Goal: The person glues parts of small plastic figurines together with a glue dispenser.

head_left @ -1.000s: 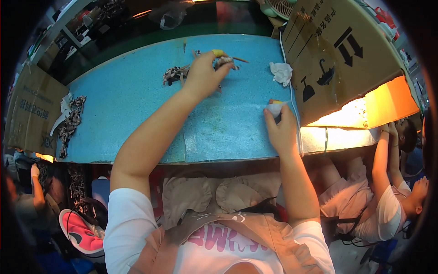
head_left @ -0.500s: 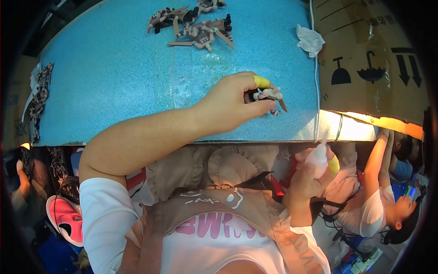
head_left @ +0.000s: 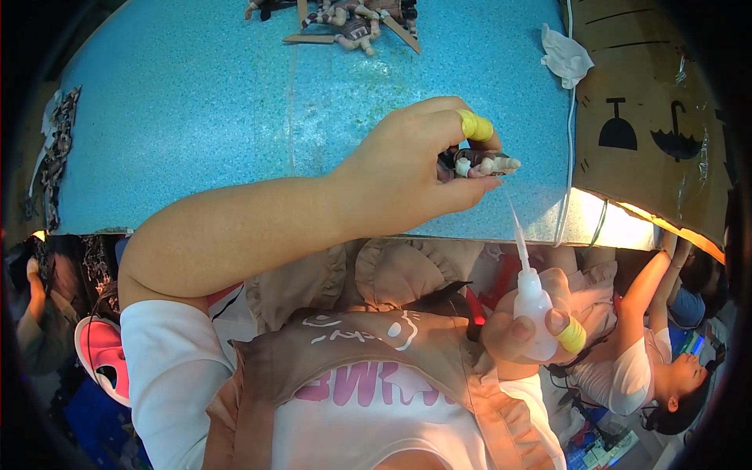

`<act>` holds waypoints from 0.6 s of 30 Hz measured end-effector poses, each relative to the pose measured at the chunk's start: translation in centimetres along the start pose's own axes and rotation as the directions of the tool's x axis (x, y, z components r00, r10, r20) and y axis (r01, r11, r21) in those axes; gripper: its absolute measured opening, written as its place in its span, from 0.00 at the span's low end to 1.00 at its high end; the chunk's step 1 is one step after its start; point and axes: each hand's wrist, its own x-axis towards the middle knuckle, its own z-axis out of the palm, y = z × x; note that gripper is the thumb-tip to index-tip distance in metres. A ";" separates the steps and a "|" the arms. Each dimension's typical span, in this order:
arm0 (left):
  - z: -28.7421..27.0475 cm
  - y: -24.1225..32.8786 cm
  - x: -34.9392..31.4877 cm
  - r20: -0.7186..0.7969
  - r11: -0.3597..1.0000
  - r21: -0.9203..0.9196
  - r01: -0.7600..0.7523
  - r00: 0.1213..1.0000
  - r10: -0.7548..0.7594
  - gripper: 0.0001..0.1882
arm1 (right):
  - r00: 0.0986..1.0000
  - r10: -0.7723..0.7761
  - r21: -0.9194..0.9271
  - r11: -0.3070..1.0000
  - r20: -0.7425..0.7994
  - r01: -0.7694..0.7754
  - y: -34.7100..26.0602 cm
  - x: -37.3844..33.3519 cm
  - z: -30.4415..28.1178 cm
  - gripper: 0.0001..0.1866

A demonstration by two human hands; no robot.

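My left hand point(head_left: 415, 168) pinches a small toy figure part point(head_left: 479, 164) over the near edge of the blue table point(head_left: 196, 141); a yellow finger cot sits on its index finger. My right hand point(head_left: 533, 329) grips a small white squeeze bottle point(head_left: 533, 305) with a long thin nozzle. The nozzle points up, its tip just below the figure part. A yellow cot covers one finger of that hand too.
A pile of small figure parts point(head_left: 345, 19) lies at the table's far edge. A crumpled white cloth point(head_left: 565, 56) rests near a brown cardboard box point(head_left: 658, 125) on the right. More dark parts point(head_left: 56, 149) sit at the left edge. Another person point(head_left: 658, 352) sits at the lower right.
My left hand brought the figure part from the far pile toward me. My right hand left the table edge and now holds the bottle upright beneath the part.
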 end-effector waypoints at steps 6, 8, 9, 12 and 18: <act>0.0 0.0 0.1 0.006 1.000 -0.002 -0.021 1.000 0.021 0.17 | 0.999 0.019 0.017 1.000 0.031 -0.019 -0.7 0.9 -0.1 0.13; -0.1 -0.1 0.0 0.010 0.999 0.008 -0.034 0.999 0.034 0.18 | 0.999 0.023 0.024 0.999 0.042 -0.024 -0.8 1.1 0.0 0.12; -0.2 -0.1 0.0 0.012 0.999 0.018 -0.051 0.999 0.051 0.18 | 0.999 0.025 0.027 0.999 0.048 -0.026 -0.9 1.2 0.1 0.12; -0.1 0.2 0.4 0.034 0.996 0.029 -0.082 0.996 0.081 0.18 | 0.998 0.031 0.017 0.999 0.056 -0.032 -1.3 1.5 -0.2 0.12; -0.1 0.0 0.2 -0.004 0.994 0.043 -0.105 0.994 0.105 0.18 | 0.995 0.024 0.034 0.999 0.092 -0.027 -1.3 1.8 0.1 0.13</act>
